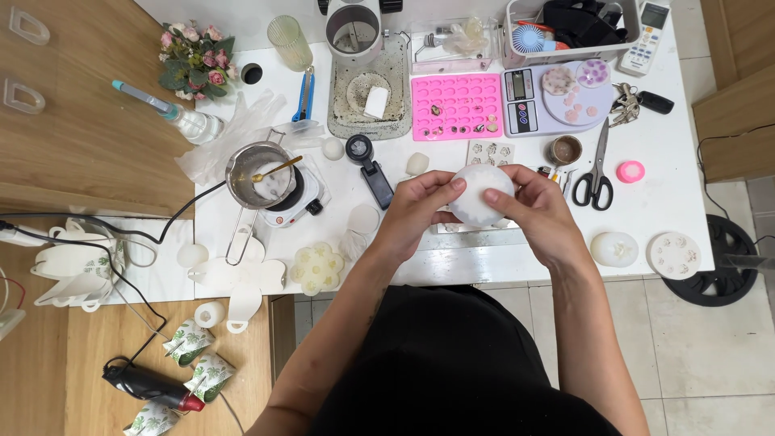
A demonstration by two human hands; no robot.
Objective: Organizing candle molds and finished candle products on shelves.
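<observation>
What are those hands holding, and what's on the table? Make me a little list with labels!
Left hand: grips the white round mould from its left side.
Right hand: grips the same mould from its right side.
Table: white.
Behind the hands: pink mould tray, kitchen scale.
To the right: black-handled scissors.
To the left: metal pot on a small hotplate.

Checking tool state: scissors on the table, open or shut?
Shut. The black-handled scissors lie flat on the white table, blades together in one line pointing away from the person.
</observation>
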